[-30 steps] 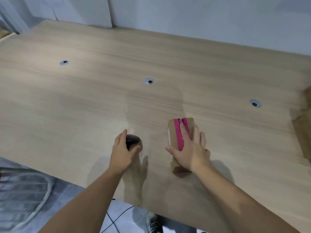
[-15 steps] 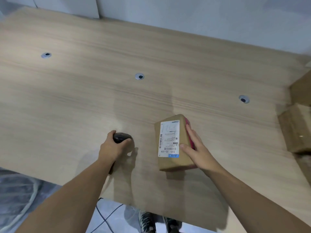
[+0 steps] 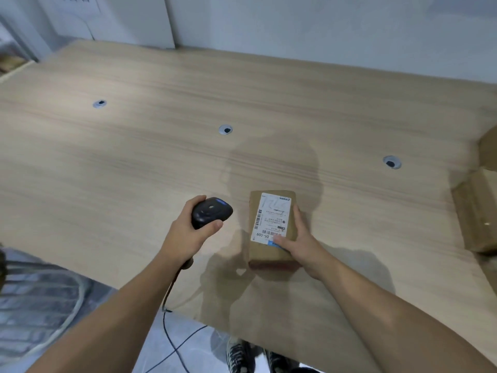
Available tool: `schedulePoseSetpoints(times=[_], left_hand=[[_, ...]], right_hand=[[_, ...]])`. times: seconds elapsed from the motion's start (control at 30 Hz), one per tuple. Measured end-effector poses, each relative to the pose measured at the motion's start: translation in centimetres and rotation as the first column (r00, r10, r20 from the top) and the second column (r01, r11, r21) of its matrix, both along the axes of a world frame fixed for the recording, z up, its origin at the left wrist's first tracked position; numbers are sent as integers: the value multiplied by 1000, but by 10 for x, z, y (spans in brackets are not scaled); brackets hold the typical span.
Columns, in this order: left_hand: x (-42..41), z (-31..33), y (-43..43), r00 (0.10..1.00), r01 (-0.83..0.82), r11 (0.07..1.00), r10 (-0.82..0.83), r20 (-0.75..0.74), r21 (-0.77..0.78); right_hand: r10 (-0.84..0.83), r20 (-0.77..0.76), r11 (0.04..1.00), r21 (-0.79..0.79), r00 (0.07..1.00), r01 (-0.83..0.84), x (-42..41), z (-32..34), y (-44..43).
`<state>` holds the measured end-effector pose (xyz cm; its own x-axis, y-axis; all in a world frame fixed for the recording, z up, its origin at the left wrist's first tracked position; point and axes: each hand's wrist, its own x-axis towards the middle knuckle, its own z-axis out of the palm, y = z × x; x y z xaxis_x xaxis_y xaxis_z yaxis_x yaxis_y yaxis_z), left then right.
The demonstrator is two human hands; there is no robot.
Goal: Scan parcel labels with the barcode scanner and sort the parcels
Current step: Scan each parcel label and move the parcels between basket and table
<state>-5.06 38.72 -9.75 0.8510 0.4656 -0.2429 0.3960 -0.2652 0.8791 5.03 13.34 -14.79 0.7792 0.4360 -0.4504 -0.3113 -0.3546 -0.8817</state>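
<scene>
Two hands share the work at the near edge of the wooden table (image 3: 134, 162). Left of the parcel (image 3: 265, 254), the left hand (image 3: 185, 238) wraps fingers and thumb around the black barcode scanner (image 3: 212, 212), head angled the parcel's way, its cable (image 3: 172, 332) dropping off the table edge. The parcel, a small brown carton, sits on the table with its white shipping label (image 3: 273, 216) facing up, presumably so the barcodes are open to the scanner. At the parcel's right side, the right hand (image 3: 304, 247) clamps it, thumb pressing the label's near corner and fingers along the flank, likely steadying it for the read. Well right of the parcel lies a brown cardboard box (image 3: 476, 211), perhaps for sorting.
</scene>
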Motion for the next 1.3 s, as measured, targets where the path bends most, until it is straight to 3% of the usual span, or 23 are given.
schedulePoseSetpoints(times=[0.13, 0.27, 0.43, 0.57, 0.93, 1.3], left_hand=[[-8, 27, -14, 998, 25, 1000, -26, 64, 17], [-10, 53, -34, 990, -4, 1000, 3, 143, 4], [6, 81, -62, 964, -36, 999, 35, 265, -2], [27, 104, -88, 942, -18, 1000, 21, 336, -11], [64, 146, -130, 901, 41, 997, -11, 433, -61], [66, 150, -138, 890, 85, 996, -60, 452, -35]], right_hand=[[-21, 17, 997, 77, 1000, 19, 5, 9, -4], [-74, 186, 994, 98, 980, 56, 21, 30, 0], [-174, 500, 984, 122, 848, 130, 52, 79, 3], [-226, 638, 974, 148, 736, 171, 79, 118, -9], [-233, 705, 972, 174, 670, 155, 124, 154, -40], [-281, 670, 958, 240, 687, 157, 127, 148, -52]])
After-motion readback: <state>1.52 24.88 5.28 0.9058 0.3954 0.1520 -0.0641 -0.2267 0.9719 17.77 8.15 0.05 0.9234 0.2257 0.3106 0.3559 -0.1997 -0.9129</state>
